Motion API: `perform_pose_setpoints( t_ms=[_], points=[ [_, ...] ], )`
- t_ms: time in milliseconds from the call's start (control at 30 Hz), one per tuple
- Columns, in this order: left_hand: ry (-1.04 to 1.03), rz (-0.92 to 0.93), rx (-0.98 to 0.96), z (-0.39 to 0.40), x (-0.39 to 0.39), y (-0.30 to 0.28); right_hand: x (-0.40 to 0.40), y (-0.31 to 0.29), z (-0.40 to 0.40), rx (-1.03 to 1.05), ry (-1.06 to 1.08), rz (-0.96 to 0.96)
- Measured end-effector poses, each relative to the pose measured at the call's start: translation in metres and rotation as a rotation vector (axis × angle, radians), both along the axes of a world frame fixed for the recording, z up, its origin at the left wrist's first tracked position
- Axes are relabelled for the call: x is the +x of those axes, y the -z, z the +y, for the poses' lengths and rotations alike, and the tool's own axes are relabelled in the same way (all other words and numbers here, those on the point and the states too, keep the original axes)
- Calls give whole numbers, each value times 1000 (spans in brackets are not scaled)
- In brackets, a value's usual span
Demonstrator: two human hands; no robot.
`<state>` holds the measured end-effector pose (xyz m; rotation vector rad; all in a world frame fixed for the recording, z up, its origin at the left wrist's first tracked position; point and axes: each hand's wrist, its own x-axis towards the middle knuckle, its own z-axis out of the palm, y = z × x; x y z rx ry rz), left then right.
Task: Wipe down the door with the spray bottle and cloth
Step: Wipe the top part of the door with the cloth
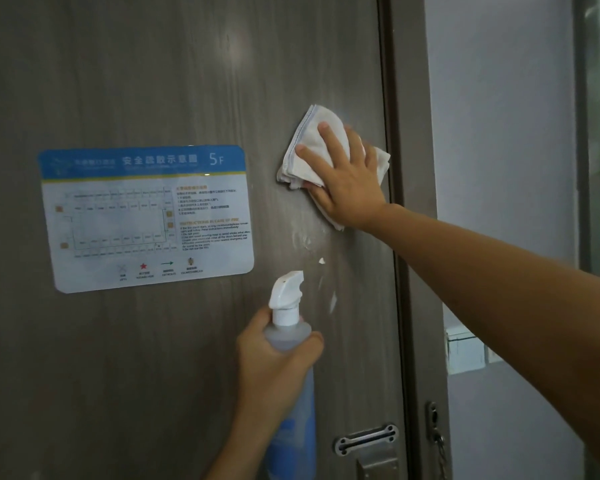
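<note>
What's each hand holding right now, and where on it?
The left hand grips the spray bottle around its upper body, below the white nozzle. The right hand presses the cloth flat against the door.

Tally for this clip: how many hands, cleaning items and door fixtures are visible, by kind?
Hands: 2, left hand, right hand
Cleaning items: 2, spray bottle, cloth
Door fixtures: 2, evacuation sign, metal latch plate
Total: 6

- The right hand (347, 181) presses a white cloth (312, 147) flat against the grey door (187, 81).
- Below that grip, the left hand (274, 362) holds a spray bottle (291, 344) upright.
- Left of both, an evacuation sign (146, 218).
</note>
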<state>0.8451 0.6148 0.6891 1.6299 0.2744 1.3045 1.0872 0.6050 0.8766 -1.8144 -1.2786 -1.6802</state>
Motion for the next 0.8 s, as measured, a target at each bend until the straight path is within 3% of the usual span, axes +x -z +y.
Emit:
perform_pose_setpoints(
  t_ms=[267, 500, 667, 800],
  points=[
    [-75, -68, -25, -8, 4, -11, 12, 30, -3, -10, -83, -80],
    [-128, -115, -81, -11, -3, 2, 14, 134, -6, -98, -148, -163],
    [-135, -103, -124, -9, -5, 19, 8, 213, 6, -221, -196, -346],
    [-182, -87, -120, -6, -10, 23, 9, 188, 3, -323, -168, -396]
  ],
)
